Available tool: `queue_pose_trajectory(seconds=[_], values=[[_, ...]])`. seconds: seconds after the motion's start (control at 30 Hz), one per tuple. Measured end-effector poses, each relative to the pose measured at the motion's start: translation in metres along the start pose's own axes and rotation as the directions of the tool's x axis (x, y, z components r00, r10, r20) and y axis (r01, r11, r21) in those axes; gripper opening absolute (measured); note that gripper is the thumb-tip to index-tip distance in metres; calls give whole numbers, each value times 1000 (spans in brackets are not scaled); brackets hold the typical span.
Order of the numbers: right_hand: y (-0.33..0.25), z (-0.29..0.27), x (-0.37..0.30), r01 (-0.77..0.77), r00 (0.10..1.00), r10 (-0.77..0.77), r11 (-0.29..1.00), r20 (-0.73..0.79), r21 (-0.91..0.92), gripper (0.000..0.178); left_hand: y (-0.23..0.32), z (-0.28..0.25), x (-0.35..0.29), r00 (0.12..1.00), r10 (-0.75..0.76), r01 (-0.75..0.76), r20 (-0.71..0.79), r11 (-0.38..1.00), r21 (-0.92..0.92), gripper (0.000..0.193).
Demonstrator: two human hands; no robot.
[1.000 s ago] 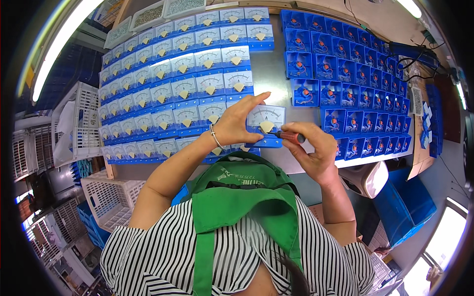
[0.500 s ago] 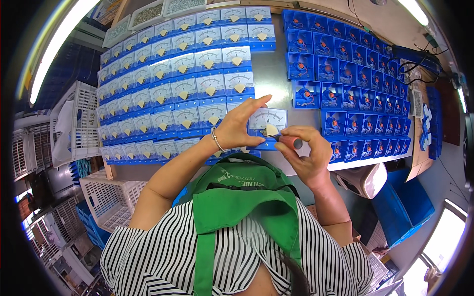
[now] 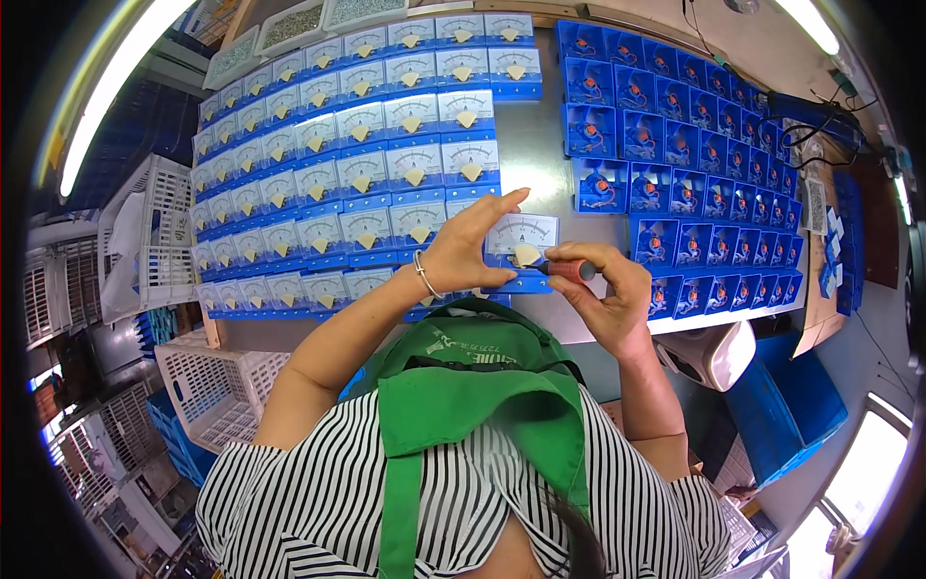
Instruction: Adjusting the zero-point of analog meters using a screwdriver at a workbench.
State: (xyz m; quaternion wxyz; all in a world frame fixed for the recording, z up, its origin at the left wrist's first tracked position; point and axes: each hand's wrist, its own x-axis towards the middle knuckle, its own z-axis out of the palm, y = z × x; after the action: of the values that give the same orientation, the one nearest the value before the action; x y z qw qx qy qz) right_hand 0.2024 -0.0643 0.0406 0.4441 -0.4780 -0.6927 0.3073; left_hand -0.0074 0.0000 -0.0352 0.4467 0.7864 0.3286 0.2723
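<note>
Bare metal tabletop (image 3: 535, 145) parts meter rows (image 3: 362, 125) at left from open blue boxes (image 3: 582, 201) at right, which contain orange-centred wired parts; far-left trays (image 3: 367, 24) hold small pieces. Near the table's near edge, the left hand (image 3: 468, 241) spreads around a meter's (image 3: 522, 232) left side, its grip unclear; the right hand's (image 3: 617, 289) fingers clamp a red-handled screwdriver (image 3: 574, 271).

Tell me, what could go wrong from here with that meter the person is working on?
The red-handled tool in the right hand might slip and scratch the meter or its pale fan-shaped piece.
The left hand has its thumb at the meter's lower left, close to the tool's tip, so a slip could jab it.
Other meters crowd that hand, so it may nudge one.
</note>
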Motion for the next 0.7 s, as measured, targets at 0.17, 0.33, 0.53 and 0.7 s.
queue_pose_trajectory(seconds=[0.17, 0.33, 0.53, 0.7], values=[[1, -5, -15, -138, 986, 108, 957, 127, 255, 23, 3, 0, -2, 999, -39, 39, 10, 999, 6, 97], [3, 8, -30, -213, 946, 281, 914, -159, 346, 24, 9, 4, -2, 1000, -30, 30, 3, 999, 26, 97], [7, 5, -31, -277, 931, 343, 886, -124, 371, 25, 8, 7, 0, 1000, -30, 30, 0, 999, 44, 97], [10, -6, -27, -165, 902, 373, 761, -215, 628, 16, 1, 6, 0, 998, -31, 28, 46, 997, 65, 95]])
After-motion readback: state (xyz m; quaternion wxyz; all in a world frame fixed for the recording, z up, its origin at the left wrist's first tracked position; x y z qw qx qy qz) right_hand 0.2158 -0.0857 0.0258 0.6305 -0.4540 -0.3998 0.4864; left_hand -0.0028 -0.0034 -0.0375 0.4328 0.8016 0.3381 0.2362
